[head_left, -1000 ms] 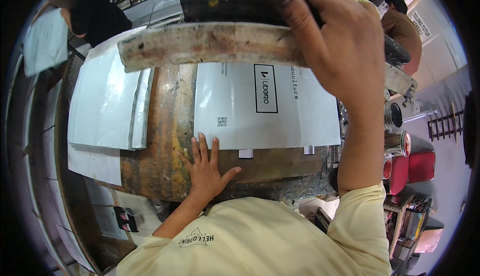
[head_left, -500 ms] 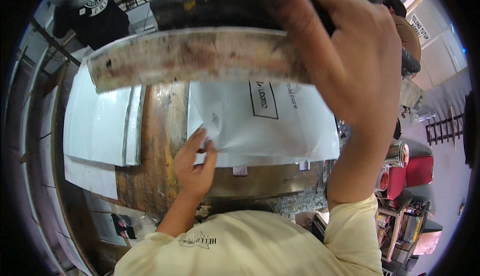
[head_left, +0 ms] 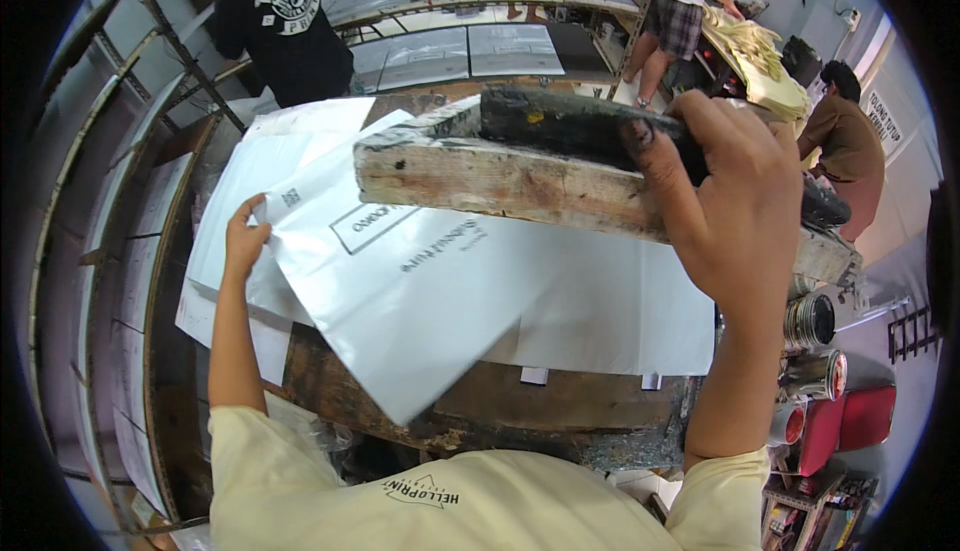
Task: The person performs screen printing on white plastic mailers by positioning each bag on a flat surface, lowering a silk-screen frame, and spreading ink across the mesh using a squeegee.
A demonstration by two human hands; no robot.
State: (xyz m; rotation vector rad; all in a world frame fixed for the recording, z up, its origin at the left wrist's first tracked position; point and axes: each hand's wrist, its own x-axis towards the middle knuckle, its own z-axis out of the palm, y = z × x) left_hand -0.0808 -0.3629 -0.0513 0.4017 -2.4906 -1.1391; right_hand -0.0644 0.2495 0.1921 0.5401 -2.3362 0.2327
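My right hand (head_left: 725,201) grips a worn wooden printing frame (head_left: 500,176) with a black ink-stained top, holding it raised and tilted above the bench. My left hand (head_left: 245,236) pinches the corner of a white plastic bag (head_left: 400,301) with black print, lifting it off to the left. Another white bag (head_left: 620,316) lies flat underneath on the stained wooden bench (head_left: 520,406).
A stack of white bags (head_left: 235,211) lies at the left. Metal rack shelves (head_left: 110,251) curve along the left side. A person in a black shirt (head_left: 290,26) stands behind the bench; two others (head_left: 690,1) work at the back right. Ink tins (head_left: 810,321) and red containers (head_left: 850,416) stand at the right.
My left hand went from lying flat on the bag to picking up its corner and carrying it left. The frame in my right hand has swung up and rightward.
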